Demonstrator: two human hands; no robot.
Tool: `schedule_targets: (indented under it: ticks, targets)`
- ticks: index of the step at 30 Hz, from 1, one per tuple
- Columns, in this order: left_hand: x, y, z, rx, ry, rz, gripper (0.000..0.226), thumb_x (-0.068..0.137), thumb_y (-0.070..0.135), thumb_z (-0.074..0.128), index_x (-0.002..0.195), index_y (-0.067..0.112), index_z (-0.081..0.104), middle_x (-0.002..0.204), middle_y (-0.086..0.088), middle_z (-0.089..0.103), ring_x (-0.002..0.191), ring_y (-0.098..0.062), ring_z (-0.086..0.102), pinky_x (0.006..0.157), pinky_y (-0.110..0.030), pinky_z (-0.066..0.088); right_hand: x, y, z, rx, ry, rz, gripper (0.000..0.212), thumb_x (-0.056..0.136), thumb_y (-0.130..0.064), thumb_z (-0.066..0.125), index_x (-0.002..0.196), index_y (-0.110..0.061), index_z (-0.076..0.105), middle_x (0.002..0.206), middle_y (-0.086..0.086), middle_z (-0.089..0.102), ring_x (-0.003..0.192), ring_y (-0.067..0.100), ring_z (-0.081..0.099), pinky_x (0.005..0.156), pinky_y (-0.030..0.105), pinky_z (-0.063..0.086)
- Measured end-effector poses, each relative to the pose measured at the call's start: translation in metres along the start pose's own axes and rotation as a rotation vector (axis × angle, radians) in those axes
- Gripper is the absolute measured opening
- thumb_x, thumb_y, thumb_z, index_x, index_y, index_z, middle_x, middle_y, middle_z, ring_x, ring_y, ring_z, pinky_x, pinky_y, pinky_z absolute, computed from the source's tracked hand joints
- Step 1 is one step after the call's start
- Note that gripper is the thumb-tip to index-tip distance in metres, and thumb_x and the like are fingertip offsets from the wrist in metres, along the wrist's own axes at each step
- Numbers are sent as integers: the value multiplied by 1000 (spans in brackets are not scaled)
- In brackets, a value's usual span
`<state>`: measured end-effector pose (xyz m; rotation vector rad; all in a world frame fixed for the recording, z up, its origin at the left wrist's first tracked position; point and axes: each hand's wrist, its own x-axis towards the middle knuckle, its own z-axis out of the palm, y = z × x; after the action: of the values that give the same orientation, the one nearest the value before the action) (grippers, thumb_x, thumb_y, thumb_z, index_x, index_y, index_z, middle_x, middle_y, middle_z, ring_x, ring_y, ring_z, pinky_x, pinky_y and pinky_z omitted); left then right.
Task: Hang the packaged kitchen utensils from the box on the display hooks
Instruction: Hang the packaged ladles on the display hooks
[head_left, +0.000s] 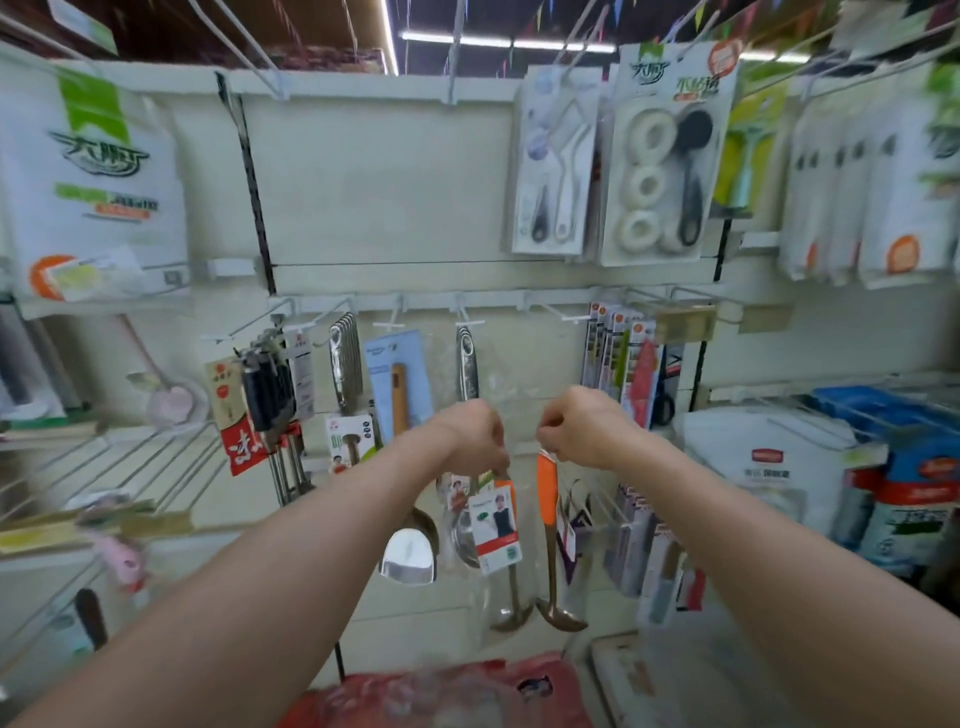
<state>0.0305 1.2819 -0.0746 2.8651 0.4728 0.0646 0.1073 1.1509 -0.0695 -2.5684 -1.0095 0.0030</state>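
The step in hand is the hanging itself. The left hand and the right hand are raised before the middle of the hook rail. The fingers of both are curled and pinch the top of a clear bag. In it hang an orange-handled ladle and a second utensil with a paper card. The bag is below the rail and on no hook. An empty hook stands above, near the rail's right part. The next move probably calls for raising the bag's top to that hook's tip. A hanging hole cannot be seen.
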Motion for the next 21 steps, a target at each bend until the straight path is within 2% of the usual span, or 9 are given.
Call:
schedule_targets:
  ticks: [4, 7, 10, 12, 13, 16, 18, 21]
  targets:
    - [19, 0, 4, -291, 107, 41, 9, 91, 20, 59, 88, 14, 65, 85, -1, 66, 82, -17, 63, 71, -29, 51, 11, 0, -6, 29, 31, 55, 22, 92, -16, 51, 97, -12, 71, 94, 6, 70, 89, 23, 65, 79, 34, 55]
    - [35, 1, 5, -522, 128, 75, 9, 94, 22, 58, 90, 18, 64, 88, 1, 65, 83, -12, 60, 72, -26, 48, 24, 2, -9, 80, 33, 89, 17, 93, -16, 53, 102, -12, 68, 96, 6, 68, 89, 22, 65, 81, 35, 55]
    - [47, 4, 6, -637, 116, 103, 11, 97, 25, 54, 94, 18, 61, 87, 3, 62, 74, -9, 55, 61, -21, 42, 38, 7, -10, 118, 61, 112, 20, 93, -18, 52, 103, -15, 68, 96, 5, 69, 83, 21, 67, 80, 37, 57]
    - [57, 6, 6, -701, 105, 100, 12, 98, 24, 51, 101, 15, 58, 90, 2, 62, 76, -8, 55, 59, -21, 41, 46, 8, -10, 117, 92, 131, 20, 94, -20, 50, 100, -15, 68, 89, 4, 68, 77, 21, 68, 74, 35, 57]
    - [61, 9, 6, -733, 92, 97, 14, 99, 23, 50, 104, 13, 57, 93, 1, 63, 81, -9, 58, 63, -22, 43, 49, 10, -10, 118, 105, 148, 20, 94, -20, 49, 95, -14, 68, 83, 4, 68, 74, 21, 67, 69, 33, 56]
    - [74, 13, 11, -804, 13, 102, 15, 100, 23, 46, 104, 11, 54, 105, -4, 67, 99, -16, 62, 87, -33, 49, 58, 19, -12, 143, 155, 213, 23, 93, -19, 50, 80, -8, 66, 67, 4, 64, 61, 19, 64, 55, 26, 47]
    - [81, 16, 14, -818, -47, 128, 15, 101, 25, 43, 101, 13, 52, 104, -3, 67, 97, -15, 61, 90, -35, 48, 63, 27, -14, 197, 172, 241, 23, 92, -17, 52, 78, -7, 67, 65, 5, 67, 58, 16, 67, 55, 26, 50]
    - [91, 25, 21, -806, -57, 125, 21, 102, 31, 42, 104, 12, 52, 100, -1, 64, 96, -16, 59, 90, -35, 46, 74, 40, -19, 313, 156, 262, 19, 93, -15, 56, 85, -3, 68, 70, 8, 69, 61, 17, 70, 63, 32, 59]
